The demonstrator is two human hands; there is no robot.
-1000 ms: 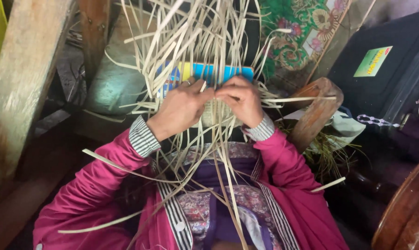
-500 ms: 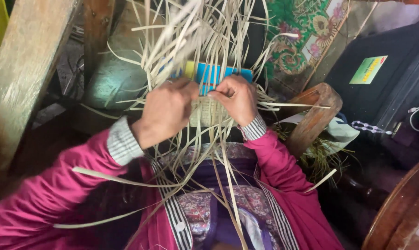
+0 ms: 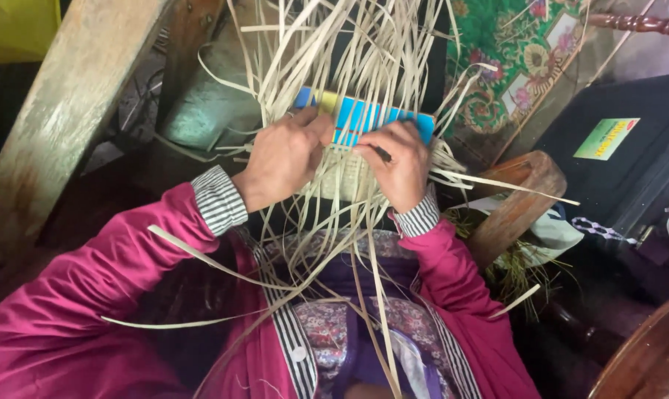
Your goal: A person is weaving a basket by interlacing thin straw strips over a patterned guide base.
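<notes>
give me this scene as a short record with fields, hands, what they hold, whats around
view: head camera, looking down
left hand: gripping pale strips at the woven patch
right hand: pinching strips at the patch's right edge
under the weave: blue and yellow board
clothing: magenta sleeves with striped cuffs
surroundings: wooden beam at left, floral cloth upper right

We have little room to move. Loose pale strips (image 3: 349, 66) fan out thickly above the woven patch (image 3: 345, 177) and trail down over our lap, so any reach forward or toward the body must thread between them. A slanted wooden beam (image 3: 76, 111) closes off the left side. On the right, a wooden post (image 3: 515, 199) stands just beside our right hand (image 3: 401, 166), with a black case (image 3: 615, 162) behind it. Our left hand (image 3: 283, 159) has open space only toward its sleeve.
</notes>
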